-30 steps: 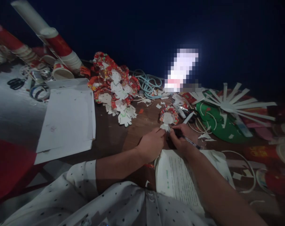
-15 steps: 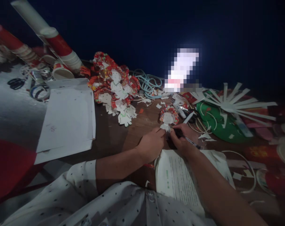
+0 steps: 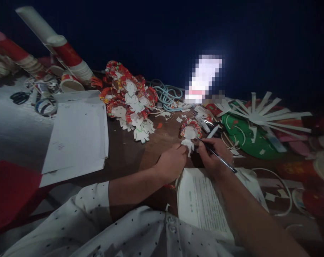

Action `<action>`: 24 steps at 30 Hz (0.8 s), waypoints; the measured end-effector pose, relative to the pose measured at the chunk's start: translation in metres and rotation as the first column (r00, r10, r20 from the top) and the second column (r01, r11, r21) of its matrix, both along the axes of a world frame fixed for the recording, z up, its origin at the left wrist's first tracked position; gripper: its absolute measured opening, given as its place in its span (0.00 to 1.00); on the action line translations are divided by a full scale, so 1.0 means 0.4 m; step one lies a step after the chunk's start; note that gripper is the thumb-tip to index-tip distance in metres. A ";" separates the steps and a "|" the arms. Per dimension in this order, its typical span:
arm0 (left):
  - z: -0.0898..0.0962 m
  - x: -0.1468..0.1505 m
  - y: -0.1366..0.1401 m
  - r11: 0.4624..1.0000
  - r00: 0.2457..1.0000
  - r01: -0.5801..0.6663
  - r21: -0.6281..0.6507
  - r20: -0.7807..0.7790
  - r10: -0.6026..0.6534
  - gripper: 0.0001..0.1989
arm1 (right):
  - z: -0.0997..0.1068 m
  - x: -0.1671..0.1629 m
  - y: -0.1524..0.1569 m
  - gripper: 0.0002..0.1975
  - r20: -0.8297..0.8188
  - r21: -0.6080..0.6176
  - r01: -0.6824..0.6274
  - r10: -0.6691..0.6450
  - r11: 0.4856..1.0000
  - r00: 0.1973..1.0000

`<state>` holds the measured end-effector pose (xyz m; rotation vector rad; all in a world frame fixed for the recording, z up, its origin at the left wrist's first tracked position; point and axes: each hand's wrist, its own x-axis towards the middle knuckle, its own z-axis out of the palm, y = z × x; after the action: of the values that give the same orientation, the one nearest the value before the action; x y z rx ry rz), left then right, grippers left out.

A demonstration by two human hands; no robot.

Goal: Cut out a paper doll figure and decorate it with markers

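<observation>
A white paper doll with a patterned red ruffle round its head lies on the brown table. My left hand is closed at the doll's left edge, its fingertips on the paper. In my right hand is a slim dark pen, its tip pointing at the doll's side just below the head. An open book with printed text lies under my right forearm. Left of the hands, several similar paper dolls with red ruffles are heaped together.
A white flat box lies at the left, with stacked paper cups behind it. Pale blue cord is coiled at the back. Scissors, a green sheet and a fringed white paper piece are to the right. A lit phone-like screen, pixelated, stands behind.
My right hand has shifted slightly right and up, moving the pen tip from the doll's lower body to beside its neck. More of the doll shows. My left hand stays in place.
</observation>
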<state>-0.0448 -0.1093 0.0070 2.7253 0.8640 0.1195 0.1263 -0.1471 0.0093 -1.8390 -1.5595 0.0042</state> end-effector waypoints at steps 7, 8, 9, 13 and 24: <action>0.003 -0.002 -0.009 1.000 1.000 -0.020 0.011 0.022 0.020 0.14 | -0.027 0.007 -0.009 0.12 0.032 -0.064 -0.122 0.124 0.991 0.992; 0.001 -0.001 -0.010 0.999 0.999 -0.022 0.024 0.026 0.021 0.14 | -0.031 0.006 -0.009 0.12 0.031 -0.067 -0.145 0.147 0.987 0.989; -0.001 -0.001 -0.012 0.999 0.999 -0.022 0.037 0.028 0.021 0.14 | -0.035 0.005 -0.009 0.11 0.029 -0.071 -0.160 0.163 0.985 0.986; -0.001 0.001 -0.014 0.999 1.000 -0.009 0.052 0.015 0.008 0.14 | -0.040 0.002 -0.010 0.12 0.020 -0.087 -0.162 0.164 0.983 0.986; -0.008 0.004 -0.016 0.998 0.998 -0.039 0.045 0.041 0.038 0.16 | -0.040 0.001 -0.006 0.09 0.024 -0.101 -0.246 0.249 0.964 0.968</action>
<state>-0.0432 -0.1157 0.0036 2.7391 0.9135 0.2033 0.1266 -0.1494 -0.0068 -1.7125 -1.8346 0.1657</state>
